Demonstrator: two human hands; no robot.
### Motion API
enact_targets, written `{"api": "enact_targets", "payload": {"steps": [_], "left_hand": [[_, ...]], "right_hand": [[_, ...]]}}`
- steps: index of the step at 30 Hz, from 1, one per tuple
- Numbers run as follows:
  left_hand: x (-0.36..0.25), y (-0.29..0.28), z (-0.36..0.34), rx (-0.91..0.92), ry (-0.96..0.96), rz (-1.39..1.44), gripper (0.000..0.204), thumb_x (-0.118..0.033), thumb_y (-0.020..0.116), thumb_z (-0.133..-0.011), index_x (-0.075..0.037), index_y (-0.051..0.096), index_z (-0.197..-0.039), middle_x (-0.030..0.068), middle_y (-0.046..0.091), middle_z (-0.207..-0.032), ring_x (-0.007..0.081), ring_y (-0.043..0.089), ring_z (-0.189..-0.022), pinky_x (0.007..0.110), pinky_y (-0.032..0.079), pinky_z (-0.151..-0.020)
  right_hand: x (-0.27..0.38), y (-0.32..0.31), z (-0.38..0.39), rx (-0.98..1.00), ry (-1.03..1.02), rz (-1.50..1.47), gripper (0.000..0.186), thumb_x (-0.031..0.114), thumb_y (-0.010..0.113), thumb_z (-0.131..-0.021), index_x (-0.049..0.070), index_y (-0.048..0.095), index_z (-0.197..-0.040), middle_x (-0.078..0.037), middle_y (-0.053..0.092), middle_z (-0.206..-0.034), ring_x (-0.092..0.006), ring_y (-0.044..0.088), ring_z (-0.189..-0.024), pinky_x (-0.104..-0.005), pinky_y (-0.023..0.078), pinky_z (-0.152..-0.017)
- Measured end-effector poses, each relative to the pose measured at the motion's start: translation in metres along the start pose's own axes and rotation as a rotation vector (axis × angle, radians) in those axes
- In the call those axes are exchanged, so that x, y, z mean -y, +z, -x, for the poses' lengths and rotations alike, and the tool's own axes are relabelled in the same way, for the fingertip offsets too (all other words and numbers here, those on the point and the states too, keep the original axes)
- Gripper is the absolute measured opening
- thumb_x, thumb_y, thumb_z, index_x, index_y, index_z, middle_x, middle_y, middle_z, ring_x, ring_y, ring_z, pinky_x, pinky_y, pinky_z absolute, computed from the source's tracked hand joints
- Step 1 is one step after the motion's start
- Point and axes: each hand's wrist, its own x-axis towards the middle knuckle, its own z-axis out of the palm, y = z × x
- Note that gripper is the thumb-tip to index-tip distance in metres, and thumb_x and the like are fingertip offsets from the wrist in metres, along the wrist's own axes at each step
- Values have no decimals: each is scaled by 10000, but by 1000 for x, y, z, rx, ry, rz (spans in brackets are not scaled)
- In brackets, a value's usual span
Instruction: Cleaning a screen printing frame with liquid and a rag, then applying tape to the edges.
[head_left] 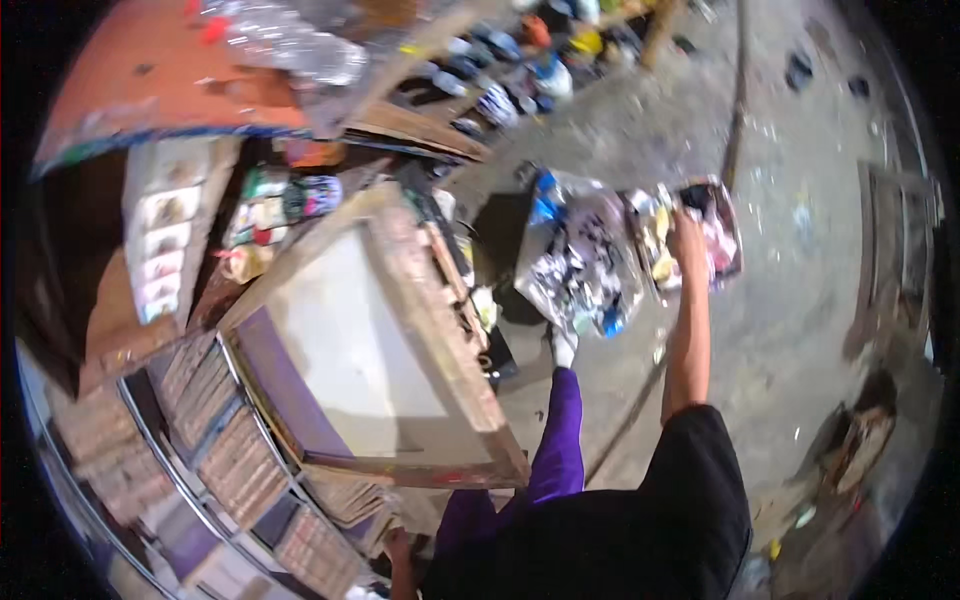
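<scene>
My right arm stretches forward, and my right hand (687, 228) is down in an open box (735, 265) of mixed scraps, pale yellow on one side and pink on the other. Its fingers are blurred among the contents, so their grip is unclear. Beside that box, on its left, stands a clear plastic bag (583, 255) full of crumpled shiny silver and dark scraps. My left hand (397, 545) is low by my body, next to the rack (235, 385) and below a wooden-framed screen (355, 330). Its fingers are too small and blurred to read.
Past the screen, an orange-topped table (190, 75) carries crumpled clear plastic. Several coloured containers (510, 75) crowd the far side. A long dark cable or pole (738, 110) crosses the concrete floor (800, 230). My foot (564, 347) is close to the bag.
</scene>
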Motion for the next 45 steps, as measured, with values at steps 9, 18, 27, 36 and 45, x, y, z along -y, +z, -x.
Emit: {"api": "enact_targets", "payload": {"steps": [9,18,27,36,45], "left_hand": [[39,27,-3,-139,84,288,307,-326,600,-845,-53,725,-911,175,706,-865,315,681,-835,437,505,-770],[86,57,61,-203,32,-48,456,-420,576,-867,-67,687,-1133,155,697,-1046,332,676,-909,471,519,-820],[93,123,110,-252,-473,532,331,-305,576,-863,-118,704,-1105,139,700,-1047,309,663,-995,411,509,-864],[21,46,-6,-231,-200,790,373,-318,598,-915,-5,673,-1103,192,701,-1036,309,670,-1000,398,506,-878],[-85,-74,-244,-461,124,858,295,-231,488,-988,-22,635,-1135,208,673,-1061,393,643,-929,422,500,-805]], "right_hand": [[364,-266,-31,-635,-583,-868,327,49,678,-785,18,626,-1106,-156,673,-1050,-310,652,-987,-354,503,-857],[557,-231,-73,-618,-786,-1039,784,229,874,-650,23,480,-1295,-179,620,-1167,-321,611,-1073,-406,475,-936],[575,-217,-103,-562,-552,-776,792,476,878,-622,54,547,-1204,-190,666,-1112,-377,640,-1034,-450,486,-882],[573,-265,176,-665,-971,-428,721,338,822,-758,18,487,-1309,-261,621,-1153,-391,605,-1093,-431,476,-916],[623,-169,392,367,-1206,275,741,275,770,-754,16,416,-1352,-181,645,-756,-380,639,-769,-477,452,-876]]}}
